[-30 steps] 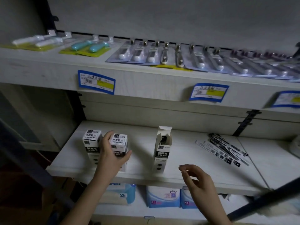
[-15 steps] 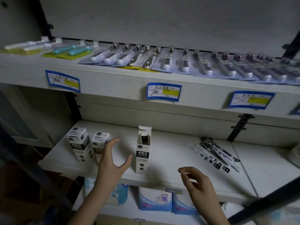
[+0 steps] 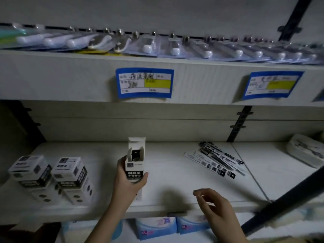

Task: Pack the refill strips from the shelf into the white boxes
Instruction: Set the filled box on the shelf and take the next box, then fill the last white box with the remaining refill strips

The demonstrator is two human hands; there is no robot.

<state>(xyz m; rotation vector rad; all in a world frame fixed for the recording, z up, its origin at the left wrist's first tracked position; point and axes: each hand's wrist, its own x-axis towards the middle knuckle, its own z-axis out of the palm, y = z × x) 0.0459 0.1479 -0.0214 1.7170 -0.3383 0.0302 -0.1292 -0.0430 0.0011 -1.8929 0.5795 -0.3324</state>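
An open white box (image 3: pixel 135 163) with its top flap up stands on the middle shelf (image 3: pixel 168 174), dark strips showing inside it. My left hand (image 3: pixel 128 181) grips this box from the left and below. Two closed white boxes (image 3: pixel 50 174) stand side by side further left. A loose pile of refill strips (image 3: pixel 215 160) lies flat on the shelf to the right. My right hand (image 3: pixel 213 206) hovers over the shelf's front edge, fingers loosely curled and holding nothing, well short of the strips.
The upper shelf (image 3: pixel 70 76) carries a row of blister-packed items and blue price labels (image 3: pixel 144 83). A dark diagonal bar (image 3: pixel 284 202) crosses the lower right. A pale pouch (image 3: pixel 306 151) sits far right. Blue packs (image 3: pixel 156 227) lie on the shelf below.
My left hand left the two closed boxes, moved right and took hold of the open box. The view shifted right and closer. My right hand stayed about where it was.
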